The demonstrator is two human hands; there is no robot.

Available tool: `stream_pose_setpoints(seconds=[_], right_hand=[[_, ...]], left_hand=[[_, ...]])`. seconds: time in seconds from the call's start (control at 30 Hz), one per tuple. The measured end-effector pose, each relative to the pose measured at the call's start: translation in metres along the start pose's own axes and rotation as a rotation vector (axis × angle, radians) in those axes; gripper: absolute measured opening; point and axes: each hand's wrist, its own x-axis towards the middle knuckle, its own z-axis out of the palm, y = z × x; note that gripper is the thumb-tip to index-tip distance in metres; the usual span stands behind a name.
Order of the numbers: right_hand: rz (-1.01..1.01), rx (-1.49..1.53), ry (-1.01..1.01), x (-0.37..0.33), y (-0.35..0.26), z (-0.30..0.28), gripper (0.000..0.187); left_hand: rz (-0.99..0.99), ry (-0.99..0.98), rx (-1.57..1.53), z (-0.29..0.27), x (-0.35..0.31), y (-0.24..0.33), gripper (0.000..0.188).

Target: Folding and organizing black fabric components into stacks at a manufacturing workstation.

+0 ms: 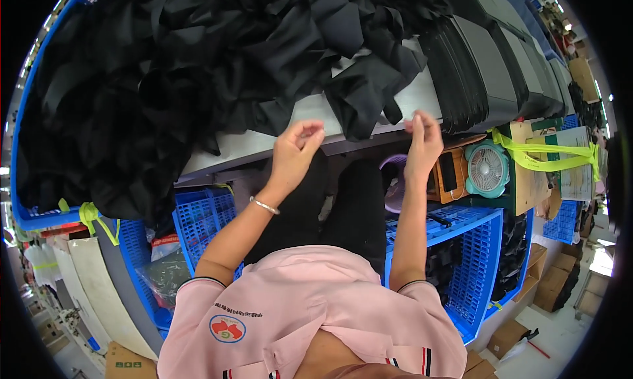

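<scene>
A large heap of black fabric pieces covers most of the pale worktable. One loose black piece hangs at the table's near edge, between my hands and apart from both. My left hand, with a bangle at its wrist, is raised at the table edge, its fingers curled and pinched together. To the right, my right hand is up near the stacks, thumb and fingertips also pinched. If anything is in either pinch, it is too small to make out.
Stacks of black and grey flat pieces fill the table's right side. Below stand a small turquoise fan, a phone and a purple bin. Blue plastic crates flank my legs. A bright yellow strap hangs at right.
</scene>
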Motion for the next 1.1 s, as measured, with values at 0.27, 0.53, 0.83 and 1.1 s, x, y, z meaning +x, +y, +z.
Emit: stream_pose_setpoints(seconds=[0.27, 0.53, 0.83, 1.1], right_hand=[[0.404, 0.461, -0.407, -0.016, 0.018, 0.034, 0.036], [0.659, 0.857, -0.652, 0.006, 0.025, 0.011, 0.050], [0.616, 0.759, -0.610, 0.019, 0.003, 0.053, 0.036], [-0.292, -0.535, -0.008, 0.023, 0.019, 0.037, 0.019]], left_hand=[[0.188, -0.226, 0.308, 0.030, 0.091, 0.015, 0.024], [0.246, -0.316, 0.471, 0.029, 0.079, 0.013, 0.025], [0.616, 0.030, 0.600, 0.042, 0.082, 0.002, 0.044], [0.707, 0.223, 0.634, 0.016, 0.060, 0.020, 0.035]])
